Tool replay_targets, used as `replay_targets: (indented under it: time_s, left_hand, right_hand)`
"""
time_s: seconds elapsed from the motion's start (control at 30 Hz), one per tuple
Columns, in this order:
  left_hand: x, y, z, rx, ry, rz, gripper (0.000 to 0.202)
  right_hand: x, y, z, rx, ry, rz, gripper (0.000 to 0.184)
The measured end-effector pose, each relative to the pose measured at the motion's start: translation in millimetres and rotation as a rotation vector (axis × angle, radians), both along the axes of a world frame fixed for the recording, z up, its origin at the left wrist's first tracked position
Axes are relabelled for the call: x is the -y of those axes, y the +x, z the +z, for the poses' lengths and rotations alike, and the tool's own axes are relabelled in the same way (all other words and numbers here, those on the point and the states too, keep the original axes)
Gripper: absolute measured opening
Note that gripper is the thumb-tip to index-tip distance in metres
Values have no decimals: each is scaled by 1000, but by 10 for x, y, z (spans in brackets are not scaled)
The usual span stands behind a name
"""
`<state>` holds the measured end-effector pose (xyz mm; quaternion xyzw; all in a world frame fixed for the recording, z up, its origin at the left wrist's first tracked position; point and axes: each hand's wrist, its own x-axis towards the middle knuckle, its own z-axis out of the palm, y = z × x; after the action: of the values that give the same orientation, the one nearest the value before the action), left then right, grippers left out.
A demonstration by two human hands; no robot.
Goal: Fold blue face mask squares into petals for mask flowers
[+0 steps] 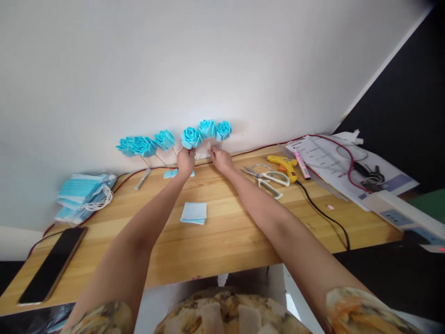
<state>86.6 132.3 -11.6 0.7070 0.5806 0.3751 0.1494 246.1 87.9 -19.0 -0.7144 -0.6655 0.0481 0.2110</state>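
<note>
Both my arms reach to the wall at the back of the table. My left hand is closed just under a blue handmade flower, around its thin stick stem. My right hand pinches the stem of a second blue flower, which leans on the wall. Close to its right stands another blue flower. To the left more blue flowers lean on the wall on thin sticks. Small blue pieces lie below my left hand. A stack of white and blue squares lies between my forearms.
Face masks in a bag and a phone lie left on the wooden table. At right are scissors, a yellow glue gun with its cord, a pink marker, papers, keys and a power strip.
</note>
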Motion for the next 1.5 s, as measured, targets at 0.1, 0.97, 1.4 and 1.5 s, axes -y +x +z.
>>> replay_targets:
  time_s: [0.1,0.97,1.4,1.5]
  left_hand:
    - [-28,-52,-55,47,-7,-37,28]
    - [51,-53,-37,104,-2,-52,26]
    - [345,-272,82,83,-90,-132,39]
    - [620,-450,93,98,-115,-164,47]
  right_hand:
    - [-5,6,-14,3,-1,4,39]
    - [9,29,-45,15,5,18,41]
    - [42,39,-33,27,17,18,42]
    - [60,28,-9,41,14,21,43]
